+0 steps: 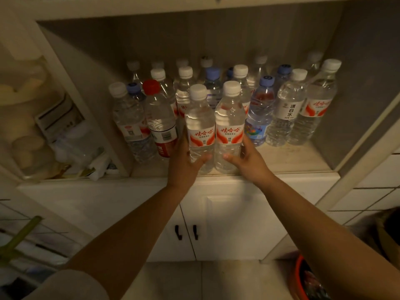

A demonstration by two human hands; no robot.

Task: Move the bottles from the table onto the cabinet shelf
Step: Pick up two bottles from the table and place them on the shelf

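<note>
- Currently, head view: left hand (184, 161) grips one water bottle (200, 131), right hand (249, 158) grips its twin (229, 128), both at the cabinet shelf (292, 159) front edge.
- Releasing there risks toppling off; pushing back could knock the red-capped bottle (159, 118).

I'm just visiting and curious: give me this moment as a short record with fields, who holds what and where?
left hand: grips the left held bottle
right hand: grips the right held bottle
held bottles: upright, side by side, white caps, red-and-white labels, at the front edge of the cabinet shelf
already on shelf: many bottles in rows, including a red-capped bottle
below: two closed cabinet doors
</note>
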